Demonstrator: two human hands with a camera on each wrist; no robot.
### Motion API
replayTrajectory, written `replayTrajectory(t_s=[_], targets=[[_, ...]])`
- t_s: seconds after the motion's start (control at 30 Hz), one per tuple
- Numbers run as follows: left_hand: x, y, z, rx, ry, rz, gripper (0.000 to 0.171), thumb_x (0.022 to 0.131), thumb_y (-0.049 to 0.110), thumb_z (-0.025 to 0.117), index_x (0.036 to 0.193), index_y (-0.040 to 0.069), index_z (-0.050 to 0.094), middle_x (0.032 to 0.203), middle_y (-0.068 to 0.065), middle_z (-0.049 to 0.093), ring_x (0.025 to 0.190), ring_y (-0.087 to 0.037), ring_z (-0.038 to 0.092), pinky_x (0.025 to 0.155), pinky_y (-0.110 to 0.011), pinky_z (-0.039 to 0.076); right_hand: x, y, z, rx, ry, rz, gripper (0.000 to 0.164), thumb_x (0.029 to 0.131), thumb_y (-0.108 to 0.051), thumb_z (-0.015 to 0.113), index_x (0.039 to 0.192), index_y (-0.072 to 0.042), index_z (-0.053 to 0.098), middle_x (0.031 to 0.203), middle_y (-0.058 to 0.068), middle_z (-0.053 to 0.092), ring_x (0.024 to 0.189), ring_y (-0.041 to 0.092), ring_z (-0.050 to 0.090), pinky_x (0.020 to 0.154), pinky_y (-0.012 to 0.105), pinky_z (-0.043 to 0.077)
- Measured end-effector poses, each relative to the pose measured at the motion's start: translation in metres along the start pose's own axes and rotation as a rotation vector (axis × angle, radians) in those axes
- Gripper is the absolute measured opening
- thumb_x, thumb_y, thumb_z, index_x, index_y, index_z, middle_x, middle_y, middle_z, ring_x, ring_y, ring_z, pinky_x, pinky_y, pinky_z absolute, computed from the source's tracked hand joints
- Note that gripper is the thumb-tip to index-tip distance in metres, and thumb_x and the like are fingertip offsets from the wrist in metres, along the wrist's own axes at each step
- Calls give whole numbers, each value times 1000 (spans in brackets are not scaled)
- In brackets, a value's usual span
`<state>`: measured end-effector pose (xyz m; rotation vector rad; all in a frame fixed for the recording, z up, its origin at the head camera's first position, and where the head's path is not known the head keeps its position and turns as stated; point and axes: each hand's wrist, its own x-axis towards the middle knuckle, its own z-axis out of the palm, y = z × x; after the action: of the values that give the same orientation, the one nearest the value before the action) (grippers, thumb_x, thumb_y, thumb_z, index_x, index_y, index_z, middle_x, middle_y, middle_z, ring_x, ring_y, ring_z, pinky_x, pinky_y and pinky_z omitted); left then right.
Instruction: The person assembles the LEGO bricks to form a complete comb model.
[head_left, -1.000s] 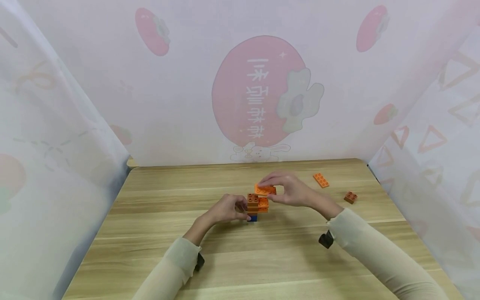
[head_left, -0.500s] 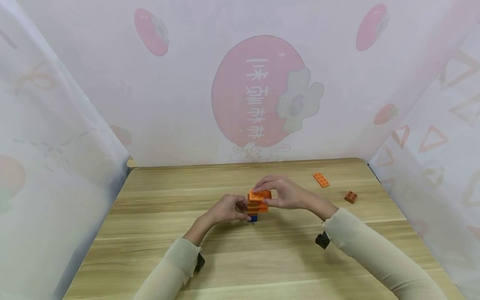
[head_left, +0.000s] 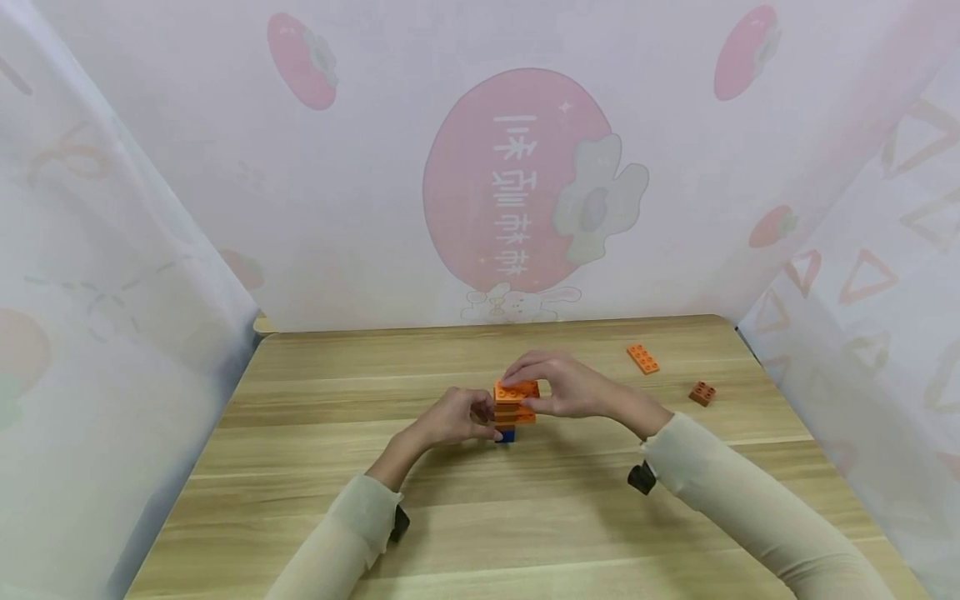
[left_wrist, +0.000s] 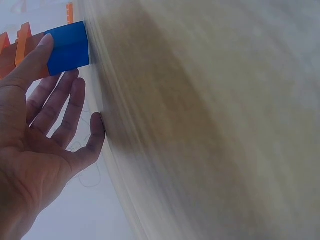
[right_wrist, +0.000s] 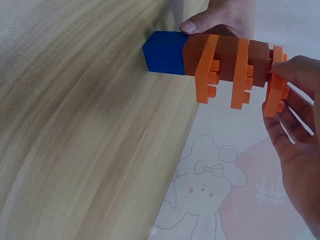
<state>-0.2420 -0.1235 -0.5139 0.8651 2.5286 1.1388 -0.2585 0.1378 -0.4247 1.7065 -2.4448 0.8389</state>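
Note:
A toy brick tower stands upright on the table: a blue brick at the bottom, then brown bricks alternating with orange plates that jut to one side. My left hand steadies the tower low down, its thumb against the blue brick and the other fingers behind. Between thumb and fingers, my right hand pinches another orange plate over the top brown brick. Studs of that brick show in a thin gap beneath the plate.
On the table, a loose orange plate lies at the back right. A small brown brick sits farther right. A white printed curtain borders the back and both sides.
My right hand has moved left and slightly down, bringing the orange plate from behind the tower to over its top brown brick. The left hand has stayed in place on the tower.

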Motion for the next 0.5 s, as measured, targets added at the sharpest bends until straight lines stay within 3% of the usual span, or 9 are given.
replayTrajectory(t_s=[0.27, 0.5], targets=[[1, 0, 0, 20, 6, -3, 26, 86, 18, 91, 102, 10, 71, 98, 0, 77, 92, -14, 74, 87, -33, 62, 2, 2, 4, 11, 32, 6, 28, 95, -15, 82, 121, -7, 79, 121, 6, 76, 115, 22, 71, 98, 39, 59], [0, 2, -1, 18, 2, -5, 24, 87, 18, 90, 101, 11, 71, 98, 1, 77, 92, -12, 73, 87, -33, 61, 3, 1, 5, 28, 50, 18, 25, 95, -14, 82, 119, -7, 80, 119, 5, 77, 113, 22, 72, 96, 38, 60]])
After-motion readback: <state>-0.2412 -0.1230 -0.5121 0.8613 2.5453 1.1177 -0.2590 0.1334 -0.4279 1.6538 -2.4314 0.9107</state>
